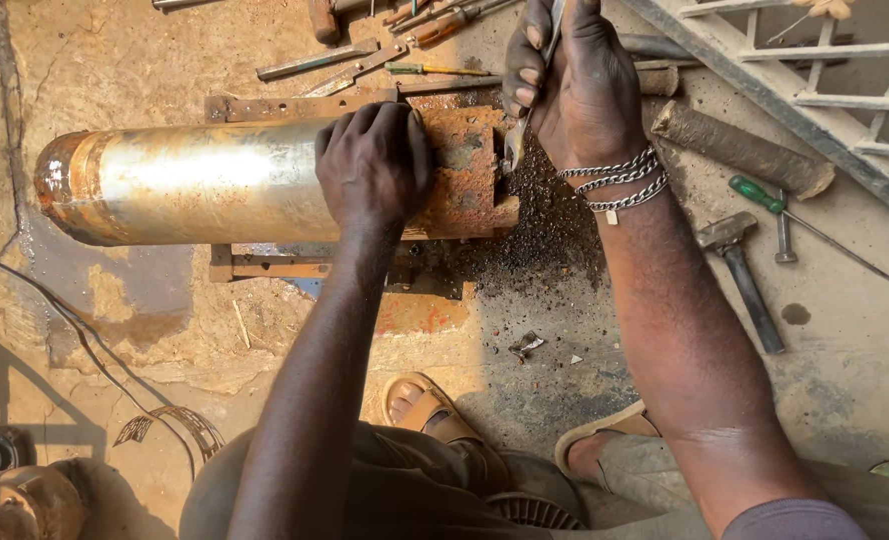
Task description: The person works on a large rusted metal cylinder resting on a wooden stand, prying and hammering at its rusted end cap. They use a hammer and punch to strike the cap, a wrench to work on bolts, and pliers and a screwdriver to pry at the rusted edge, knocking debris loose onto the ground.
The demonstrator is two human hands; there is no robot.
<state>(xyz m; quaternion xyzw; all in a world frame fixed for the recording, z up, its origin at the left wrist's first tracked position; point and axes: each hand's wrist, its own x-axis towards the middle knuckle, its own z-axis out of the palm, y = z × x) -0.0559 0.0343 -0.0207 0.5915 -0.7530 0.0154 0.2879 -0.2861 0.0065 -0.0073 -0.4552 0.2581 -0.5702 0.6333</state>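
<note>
Left hand (373, 165): I see it laid palm-down over the top of the metal cylinder (195, 180), fingers curled and pressing on it, right where the shiny shell meets the rusty end block (470, 170).
Right hand (575, 85): clenched around a thin metal tool (525, 125); the shaft runs up through the fist and its tip comes out below the fingers, at the edge of the rusty end block.
Metal cylinder: lies on its side under my left fingers, its rounded end stretching well away from them to the left; it rests on a rusty frame (265, 268).
Wrist: chain bracelets (620, 180) sit just behind the right hand.
Dark filings (545, 240): scattered on the ground directly below the right fingers.
Hammer (743, 280): on the ground, well apart from the right fingers, beyond the forearm.
Green-handled screwdriver (765, 197): just beside the hammer, farther from the fingers.
Loose tools (365, 62): a row of rods and drivers on the ground just past the left fingertips.
Sandalled feet (425, 405): near the bottom, well short of both hands.
</note>
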